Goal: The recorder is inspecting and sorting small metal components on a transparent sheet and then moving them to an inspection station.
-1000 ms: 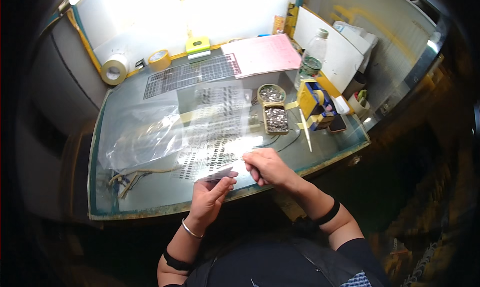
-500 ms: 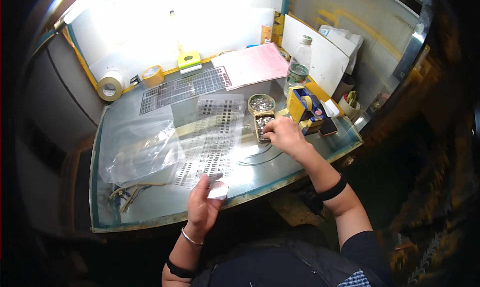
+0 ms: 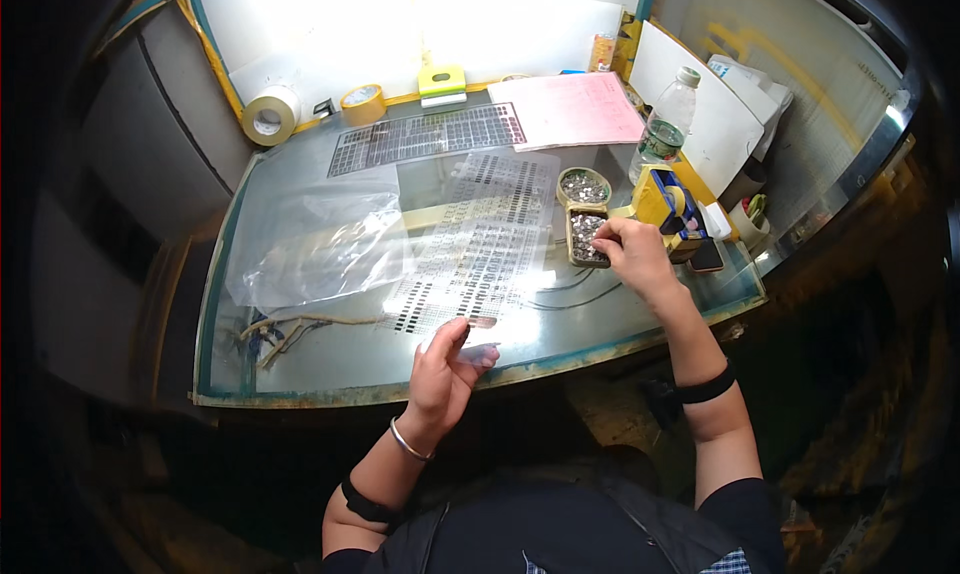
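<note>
My right hand [image 3: 642,262] is over a small rectangular box [image 3: 574,250] of tiny shiny metal-looking pieces, thumb and forefinger pinched at its right side. Whatever lies between those fingertips is too small to make out. A round tub [image 3: 561,188] with similar small pieces stands against the box's far side. Near the table's front edge, my left hand [image 3: 442,382] is raised, its fingers curled around a small clear plastic piece [image 3: 478,355]. A small dark strip [image 3: 482,323] shows by its fingertips; I cannot tell whether it is held.
A printed transparent sheet [image 3: 480,236] and a clear plastic bag [image 3: 318,249] lie on the glass tabletop [image 3: 350,364]. Behind are a dark grid sheet [image 3: 428,139], pink paper [image 3: 568,111] and tape rolls [image 3: 270,116]. A tape dispenser [image 3: 662,199] and bottle [image 3: 665,129] stand right.
The whole view has shifted, so the table appears farther up and right. My right hand stays at the rectangular box. My left hand has turned the clear piece to another angle.
</note>
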A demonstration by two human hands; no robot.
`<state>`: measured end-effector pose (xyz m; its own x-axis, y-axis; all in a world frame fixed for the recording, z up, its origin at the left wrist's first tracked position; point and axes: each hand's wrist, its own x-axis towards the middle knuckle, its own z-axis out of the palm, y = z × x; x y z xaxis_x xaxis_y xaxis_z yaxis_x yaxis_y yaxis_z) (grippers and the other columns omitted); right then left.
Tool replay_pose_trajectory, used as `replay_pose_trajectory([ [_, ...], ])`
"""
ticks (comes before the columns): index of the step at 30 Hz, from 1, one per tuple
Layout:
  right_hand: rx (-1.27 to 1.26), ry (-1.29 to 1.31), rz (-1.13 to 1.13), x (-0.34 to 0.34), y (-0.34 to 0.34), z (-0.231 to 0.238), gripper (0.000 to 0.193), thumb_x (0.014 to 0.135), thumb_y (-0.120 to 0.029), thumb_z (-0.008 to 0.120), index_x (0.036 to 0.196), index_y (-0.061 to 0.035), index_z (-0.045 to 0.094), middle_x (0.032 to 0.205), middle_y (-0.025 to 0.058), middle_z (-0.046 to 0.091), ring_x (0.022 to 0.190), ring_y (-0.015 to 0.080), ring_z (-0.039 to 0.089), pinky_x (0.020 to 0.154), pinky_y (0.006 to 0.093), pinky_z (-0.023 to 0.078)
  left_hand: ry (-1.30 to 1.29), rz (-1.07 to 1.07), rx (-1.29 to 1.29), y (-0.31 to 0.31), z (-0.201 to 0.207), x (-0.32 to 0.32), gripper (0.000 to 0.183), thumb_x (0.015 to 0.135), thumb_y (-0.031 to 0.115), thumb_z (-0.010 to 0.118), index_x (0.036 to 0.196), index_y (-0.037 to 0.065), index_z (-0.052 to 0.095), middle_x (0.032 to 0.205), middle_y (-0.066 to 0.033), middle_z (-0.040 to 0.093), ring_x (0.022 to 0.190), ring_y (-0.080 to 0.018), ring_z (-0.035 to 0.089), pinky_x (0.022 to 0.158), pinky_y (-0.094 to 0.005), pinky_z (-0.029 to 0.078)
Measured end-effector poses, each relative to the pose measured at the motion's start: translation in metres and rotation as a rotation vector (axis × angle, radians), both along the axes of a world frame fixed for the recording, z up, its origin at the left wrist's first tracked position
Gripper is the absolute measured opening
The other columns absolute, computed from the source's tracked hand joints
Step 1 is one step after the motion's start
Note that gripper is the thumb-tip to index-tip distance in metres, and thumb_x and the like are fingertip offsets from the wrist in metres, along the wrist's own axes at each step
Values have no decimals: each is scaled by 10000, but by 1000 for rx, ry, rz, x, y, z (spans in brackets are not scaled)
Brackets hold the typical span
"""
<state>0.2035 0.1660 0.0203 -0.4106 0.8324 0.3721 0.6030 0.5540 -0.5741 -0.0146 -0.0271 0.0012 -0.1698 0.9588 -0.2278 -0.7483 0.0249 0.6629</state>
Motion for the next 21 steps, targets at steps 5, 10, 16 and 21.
replay_pose_trajectory([
  [5,53,82,27,-2,-7,3,73,790,-47,658,849,-5,662,778,154,664,720,281,655,657,331,501,77,-81,-13,0,2,-1,240,949,174,496,1042,-26,591,929,-104,649,766,-152,587,698,-276,489],
  [10,-79,311,199,-25,-56,21,53,792,-23,659,840,1,655,776,134,656,701,245,644,652,301,495,132,-79,-3,1,-5,-1,217,927,157,555,1012,-30,626,839,-107,666,705,-128,588,668,-238,470],
  [16,-6,287,353,-46,-83,14,93,797,-9,679,882,6,645,798,79,650,728,137,614,660,261,483,136,-59,11,2,-5,0,191,934,147,544,986,-17,625,853,-111,672,717,-128,601,667,-236,474],
  [21,-62,359,307,-44,-78,14,84,789,-19,693,866,1,665,798,68,656,709,121,606,658,249,475,142,-80,21,3,-5,-1,183,937,148,539,966,-10,625,862,-116,673,722,-129,604,669,-237,475],
])
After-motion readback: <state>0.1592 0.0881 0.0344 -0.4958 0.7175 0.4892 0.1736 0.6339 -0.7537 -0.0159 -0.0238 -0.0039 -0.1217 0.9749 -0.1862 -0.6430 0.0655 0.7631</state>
